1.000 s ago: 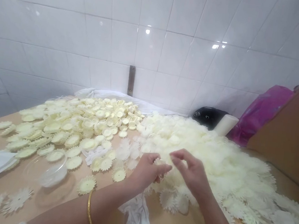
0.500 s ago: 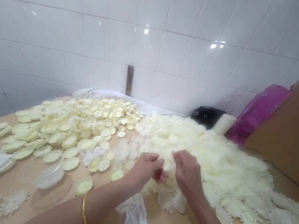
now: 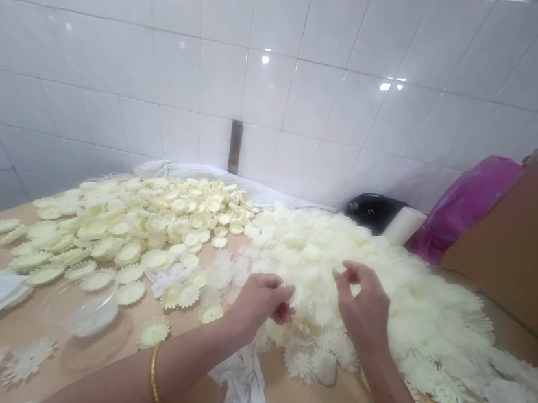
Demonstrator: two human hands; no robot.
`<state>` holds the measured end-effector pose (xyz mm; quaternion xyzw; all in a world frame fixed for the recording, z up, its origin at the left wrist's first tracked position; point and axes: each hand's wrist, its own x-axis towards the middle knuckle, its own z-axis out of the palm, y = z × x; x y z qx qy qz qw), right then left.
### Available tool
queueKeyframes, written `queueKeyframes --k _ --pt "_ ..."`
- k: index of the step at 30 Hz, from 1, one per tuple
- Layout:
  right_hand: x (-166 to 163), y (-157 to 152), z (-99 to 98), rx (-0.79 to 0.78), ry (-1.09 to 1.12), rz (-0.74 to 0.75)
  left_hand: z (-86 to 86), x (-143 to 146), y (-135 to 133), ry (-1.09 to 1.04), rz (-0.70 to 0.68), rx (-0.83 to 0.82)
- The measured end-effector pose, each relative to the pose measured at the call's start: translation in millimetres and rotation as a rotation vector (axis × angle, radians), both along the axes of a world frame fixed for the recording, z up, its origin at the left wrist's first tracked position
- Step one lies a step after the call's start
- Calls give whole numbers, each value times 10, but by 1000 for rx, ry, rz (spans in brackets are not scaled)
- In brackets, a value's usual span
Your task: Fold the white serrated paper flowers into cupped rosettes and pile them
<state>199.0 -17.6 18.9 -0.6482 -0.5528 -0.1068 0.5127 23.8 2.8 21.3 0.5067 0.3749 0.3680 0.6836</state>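
My left hand [image 3: 261, 302] is closed in a pinch just in front of a pile of pale, thin, toothed flower-shaped discs [image 3: 312, 246]. Whatever is between its fingers is too small or hidden to name. A gold bangle [image 3: 156, 377] circles that wrist. Over the right part of the same pile is my right hand [image 3: 364, 305], thumb and forefinger curled toward each other; I cannot make out anything held there. Several loose toothed discs [image 3: 308, 361] lie below and between the hands. A gap separates the two hands.
Thicker, yellowish toothed discs [image 3: 149, 216] are heaped at the left. In front stand a clear plastic bowl [image 3: 92, 320] and a crumpled white cloth [image 3: 246, 388]. At the right are a white roll [image 3: 404, 226], black bag [image 3: 370, 211], pink bag [image 3: 470, 200] and cardboard box [image 3: 522, 219]. Behind rises a tiled wall [image 3: 168, 65].
My right hand has moved right, away from the left hand, and its thumb and forefinger now show more clearly. My left hand stays almost in place, still pinched.
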Motion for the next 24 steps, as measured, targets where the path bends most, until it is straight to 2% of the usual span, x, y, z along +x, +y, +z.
queueKeyframes --k 4,10,14,17,20,24 --pt "-106 -59 83 -16 69 153 -44 6 18 7 23 19" --pt "-239 -157 210 -286 170 616 -111 1 41 -13 41 -3" --pt "-295 -159 195 -394 225 728 -115 9 24 -78 -31 -84" --pt "-288 -149 163 -417 297 810 -77 20 9 -145 -110 -114" --pt "-280 -140 142 -398 305 795 -34 26 1 -199 -159 -125" --pt "-284 -114 115 -291 230 554 -14 12 -9 -195 -122 -113"
